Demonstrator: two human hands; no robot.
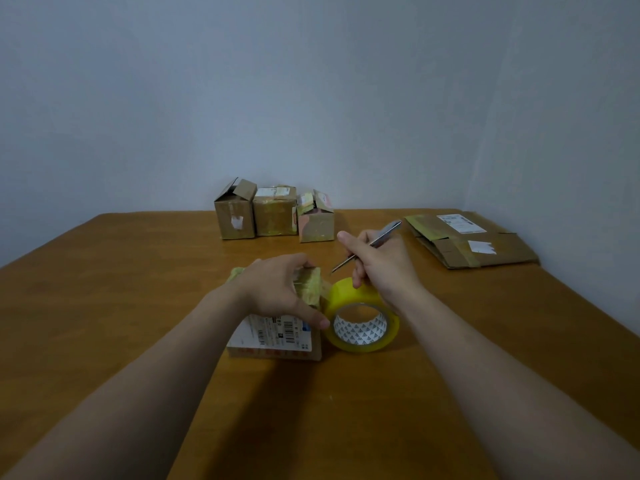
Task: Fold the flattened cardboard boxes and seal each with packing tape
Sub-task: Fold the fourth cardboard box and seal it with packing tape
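Beside the tape roll (pixel 343 294), just to its left, I see the small box (pixel 273 336) standing on the desk (pixel 138 306), its printed label facing me. My view has the left hand (pixel 280 289) draped over the top of that box, fingers curled over the taped far edge and the thumb stretched down the near corner, almost touching the roll. The roll stands on edge, its patterned core turned towards me. Above the roll, the right hand (pixel 377 261) pinches a slim metal tool (pixel 367 245) between thumb and curled fingers, the way one holds a pen; the point angles down towards the gap between roll and box. It may be a pen or a blade; the blur keeps me from saying which. The lower fingers of that hand seem to rest on the roll's top. Beyond the roll, against the wall, three folded boxes (pixel 275 211) stand in a row, touching. Well to the right of the roll lies a stack of flattened cardboard (pixel 467 240).
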